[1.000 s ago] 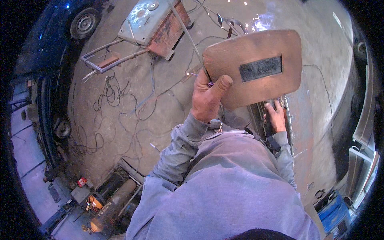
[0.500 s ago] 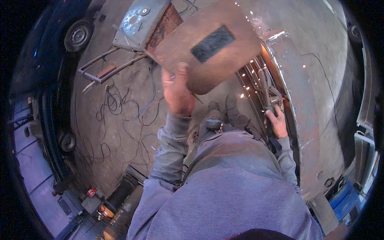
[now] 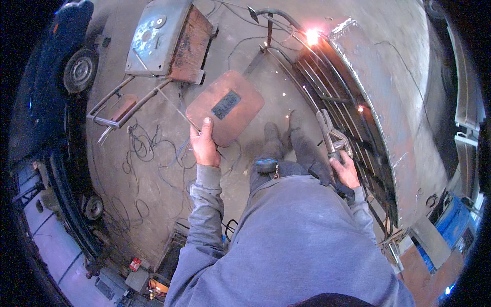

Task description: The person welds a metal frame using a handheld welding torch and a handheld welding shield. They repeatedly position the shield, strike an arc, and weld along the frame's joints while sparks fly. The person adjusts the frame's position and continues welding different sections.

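Note:
My left hand (image 3: 205, 146) grips a flat, reddish-brown hand-held welding shield (image 3: 250, 105) with a dark rectangular window, its thumb lying over the edge. A thin rod (image 3: 176, 107) runs from beside that thumb up and to the left; whether the hand holds it too I cannot tell. On the right, my right hand (image 3: 347, 171) is closed round the handle of a welding electrode holder (image 3: 332, 134), whose jaws point away from me. Past it lies a long curved metal frame of bars (image 3: 353, 120). A bright glowing spot (image 3: 313, 36) shows at its far end, and a smaller one (image 3: 361, 108) nearer.
A boxy grey and rusty machine (image 3: 158, 41) with a tubular handle stands at the far left. Tangled cables (image 3: 143, 148) cover the floor to the left. A dark vehicle (image 3: 46, 92) is at the left edge. A blue object (image 3: 450, 225) sits at the lower right.
The shield has dropped down and to the left, uncovering the frame's far end and the glowing spot. The electrode holder has shifted slightly toward me and left. Most flying sparks are gone.

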{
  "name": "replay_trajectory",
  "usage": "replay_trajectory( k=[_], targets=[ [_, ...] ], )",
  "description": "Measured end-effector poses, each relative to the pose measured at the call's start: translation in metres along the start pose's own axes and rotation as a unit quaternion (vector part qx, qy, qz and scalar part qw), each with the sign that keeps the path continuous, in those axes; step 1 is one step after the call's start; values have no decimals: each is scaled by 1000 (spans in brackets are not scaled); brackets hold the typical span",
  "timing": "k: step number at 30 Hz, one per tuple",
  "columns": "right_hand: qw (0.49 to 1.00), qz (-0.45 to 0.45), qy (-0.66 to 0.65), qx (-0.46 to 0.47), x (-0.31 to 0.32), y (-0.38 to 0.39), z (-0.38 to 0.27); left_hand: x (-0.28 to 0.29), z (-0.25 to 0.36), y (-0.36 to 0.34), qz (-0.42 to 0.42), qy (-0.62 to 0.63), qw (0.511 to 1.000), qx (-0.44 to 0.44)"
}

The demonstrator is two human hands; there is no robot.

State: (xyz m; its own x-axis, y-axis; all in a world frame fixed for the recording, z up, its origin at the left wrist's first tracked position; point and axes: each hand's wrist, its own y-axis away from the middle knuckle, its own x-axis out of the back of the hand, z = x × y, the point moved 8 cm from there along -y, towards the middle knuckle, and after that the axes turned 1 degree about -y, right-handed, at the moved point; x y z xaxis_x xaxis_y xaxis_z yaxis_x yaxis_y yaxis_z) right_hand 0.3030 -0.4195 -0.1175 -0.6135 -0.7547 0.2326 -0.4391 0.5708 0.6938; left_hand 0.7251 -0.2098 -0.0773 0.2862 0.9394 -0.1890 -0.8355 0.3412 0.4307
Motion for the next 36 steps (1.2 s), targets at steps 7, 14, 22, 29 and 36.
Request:
replay_trajectory(
  k=[7,14,22,29,36],
  targets=[
    [998,-16,-34,-48,1,10,33,3,-50,12,-40,-18,999,23],
    [999,5,48,-18,29,9,51,-25,-64,33,-41,-63,997,9],
    [997,9,72,-39,58,-17,163,-38,-138,41,-24,-75,997,8],
    [997,9,60,-50,45,-72,170,-58,-232,-29,-7,2,1000,-11],
    [988,28,135,-72,23,-157,149,-95,-308,-130,1,16,998,-52]
  ],
)
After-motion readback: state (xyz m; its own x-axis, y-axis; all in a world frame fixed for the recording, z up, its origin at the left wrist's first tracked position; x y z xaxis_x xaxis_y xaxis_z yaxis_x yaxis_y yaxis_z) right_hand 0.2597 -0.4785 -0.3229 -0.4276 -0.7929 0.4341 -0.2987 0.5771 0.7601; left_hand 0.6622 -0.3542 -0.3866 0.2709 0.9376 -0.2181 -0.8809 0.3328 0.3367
